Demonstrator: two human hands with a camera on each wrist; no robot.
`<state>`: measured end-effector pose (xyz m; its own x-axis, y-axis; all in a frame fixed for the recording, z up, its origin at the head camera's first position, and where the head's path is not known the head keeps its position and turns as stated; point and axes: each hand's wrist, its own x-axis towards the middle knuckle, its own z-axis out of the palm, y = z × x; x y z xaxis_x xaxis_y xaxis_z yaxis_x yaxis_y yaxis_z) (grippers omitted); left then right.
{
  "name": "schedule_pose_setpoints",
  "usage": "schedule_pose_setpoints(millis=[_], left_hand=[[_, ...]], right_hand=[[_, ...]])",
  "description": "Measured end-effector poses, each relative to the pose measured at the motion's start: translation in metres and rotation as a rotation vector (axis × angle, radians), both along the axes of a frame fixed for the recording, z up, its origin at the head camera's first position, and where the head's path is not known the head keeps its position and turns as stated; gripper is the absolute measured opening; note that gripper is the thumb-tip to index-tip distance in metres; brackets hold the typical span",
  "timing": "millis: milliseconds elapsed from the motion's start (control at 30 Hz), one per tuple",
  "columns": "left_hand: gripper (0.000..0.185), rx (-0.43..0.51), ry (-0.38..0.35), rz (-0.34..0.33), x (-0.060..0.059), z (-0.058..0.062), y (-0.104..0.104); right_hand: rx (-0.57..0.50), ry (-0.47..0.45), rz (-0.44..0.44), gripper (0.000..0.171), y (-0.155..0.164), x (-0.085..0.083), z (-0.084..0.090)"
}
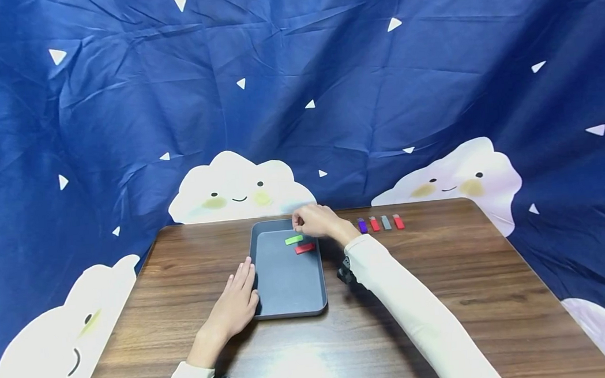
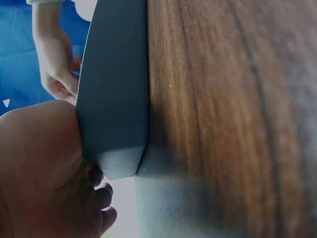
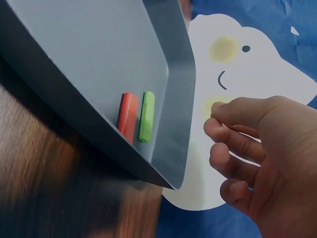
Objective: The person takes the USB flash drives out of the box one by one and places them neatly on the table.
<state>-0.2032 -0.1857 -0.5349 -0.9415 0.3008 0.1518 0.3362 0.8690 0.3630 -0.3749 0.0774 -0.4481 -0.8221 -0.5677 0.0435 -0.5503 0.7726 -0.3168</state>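
A grey rectangular tray point(image 1: 287, 276) lies on the table. My left hand point(image 1: 235, 302) rests against its left wall with fingers extended. In the tray's far right part lie a small green capped stick point(image 3: 147, 116) and a red capped stick point(image 3: 128, 116), side by side and apart from the walls. Above the far right corner hovers my right hand point(image 1: 316, 220). Its fingers point(image 3: 237, 141) are loosely bent, thumb and index close together, and nothing shows between them in the right wrist view. The exact kind of the sticks is unclear.
Right of the tray, near the table's far edge, several similar sticks stand in a row: a purple one point(image 1: 362, 226), a red one point(image 1: 374, 224), a grey one point(image 1: 386, 222) and another red one point(image 1: 398, 222). A blue curtain point(image 1: 298, 114) hangs behind the wooden table point(image 1: 444, 296).
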Motion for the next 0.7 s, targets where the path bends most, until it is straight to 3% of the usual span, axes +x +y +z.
schedule_pose_setpoints(millis=[433,700], left_hand=[[0.062,-0.026,-0.013,0.005,-0.001,0.0,0.0],[0.063,-0.06,-0.057,0.019,-0.001,0.005,0.0]], right_hand=[[0.079,0.002,-0.008,0.013,-0.024,-0.004,-0.015],[0.145,-0.006,-0.034,0.005,-0.033,-0.005,-0.02]])
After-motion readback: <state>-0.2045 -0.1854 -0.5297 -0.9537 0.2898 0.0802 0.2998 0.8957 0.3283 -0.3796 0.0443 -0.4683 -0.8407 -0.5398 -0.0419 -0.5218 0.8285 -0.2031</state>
